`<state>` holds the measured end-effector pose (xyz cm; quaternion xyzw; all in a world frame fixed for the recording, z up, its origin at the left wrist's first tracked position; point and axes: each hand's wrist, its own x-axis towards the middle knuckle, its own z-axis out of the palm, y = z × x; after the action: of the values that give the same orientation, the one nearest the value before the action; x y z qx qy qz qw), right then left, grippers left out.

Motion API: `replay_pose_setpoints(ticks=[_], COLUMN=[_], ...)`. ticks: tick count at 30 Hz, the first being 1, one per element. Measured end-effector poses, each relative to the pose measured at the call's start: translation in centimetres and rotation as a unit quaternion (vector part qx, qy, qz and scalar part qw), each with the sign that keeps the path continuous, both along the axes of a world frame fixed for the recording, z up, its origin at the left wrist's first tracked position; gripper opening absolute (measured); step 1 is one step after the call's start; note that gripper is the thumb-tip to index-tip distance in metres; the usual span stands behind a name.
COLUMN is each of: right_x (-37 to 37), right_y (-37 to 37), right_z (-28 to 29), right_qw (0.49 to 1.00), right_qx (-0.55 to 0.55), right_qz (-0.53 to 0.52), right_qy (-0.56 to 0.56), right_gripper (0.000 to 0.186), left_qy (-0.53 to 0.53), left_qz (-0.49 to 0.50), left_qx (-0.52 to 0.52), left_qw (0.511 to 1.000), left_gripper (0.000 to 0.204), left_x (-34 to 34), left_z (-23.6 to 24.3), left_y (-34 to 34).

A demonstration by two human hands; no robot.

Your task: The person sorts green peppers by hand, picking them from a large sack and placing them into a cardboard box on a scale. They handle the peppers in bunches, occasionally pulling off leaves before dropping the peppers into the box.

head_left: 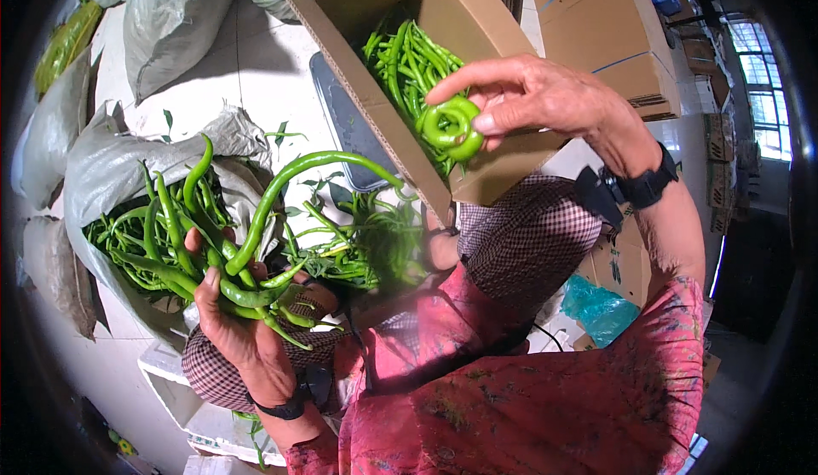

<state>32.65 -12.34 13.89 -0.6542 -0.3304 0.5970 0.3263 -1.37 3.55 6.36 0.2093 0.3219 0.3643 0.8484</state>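
Note:
A bunch of long green chili peppers (234, 292) lies in my left hand (228, 334), its fingers curled round them; one long pepper arcs up toward the box. My right hand (550, 96) pinches a coiled green chili pepper (453, 130) between thumb and fingers. That hand is over the open cardboard box (362, 104), where many straighter green chili peppers (413, 57) lie. Below and beyond my left hand, an open whitish woven sack (89, 187) holds more green peppers (128, 235). Whether the coil touches the peppers beneath it is unclear.
Loose peppers and leaves (336, 245) lie on the floor between sack and box. A dark flat slab (341, 117) shows beside the box. Full sacks (175, 28) stand at the far left, flattened cartons (605, 32) at the far right. A white foam box (183, 403) sits at lower left.

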Motion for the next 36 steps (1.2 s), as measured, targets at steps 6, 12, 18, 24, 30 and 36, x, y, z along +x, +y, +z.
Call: replay_pose_setpoints(ticks=[6,12,18,24,30,36], right_x=[-4.2,-6.4,-11.5,-17.3,-19.8,-20.1], right_y=[-0.9,-1.3,-3.3,-1.1,4.7,5.9], right_z=[3.0,2.4,-3.8,-5.5,-3.9,-3.8], right_qw=[0.994,0.987,0.960,0.986,0.929,0.929], right_qx=[0.037,0.078,0.260,0.146,0.212,0.238], right_qz=[-0.061,-0.060,0.075,0.014,-0.189,-0.173], right_qy=[0.083,0.127,-0.073,-0.085,0.235,0.223], right_gripper=[0.048,0.046,0.045,0.044,0.031,0.030], left_qy=[-0.025,0.009,-0.012,-0.038,-0.051,-0.088], left_qz=[-0.025,0.043,0.041,0.006,-0.047,-0.054], left_qx=[0.021,0.010,-0.002,-0.010,0.038,0.010], left_qw=[0.999,0.999,0.999,0.999,0.997,0.995], left_gripper=[0.050,0.049,0.049,0.052,0.062,0.060], left_x=[-0.7,0.0,-0.8,-0.7,-0.1,-0.4], left_z=[-1.9,-0.6,-0.4,-0.4,-0.2,0.4], left_y=[0.7,0.1,0.5,0.2,-0.4,-0.6])
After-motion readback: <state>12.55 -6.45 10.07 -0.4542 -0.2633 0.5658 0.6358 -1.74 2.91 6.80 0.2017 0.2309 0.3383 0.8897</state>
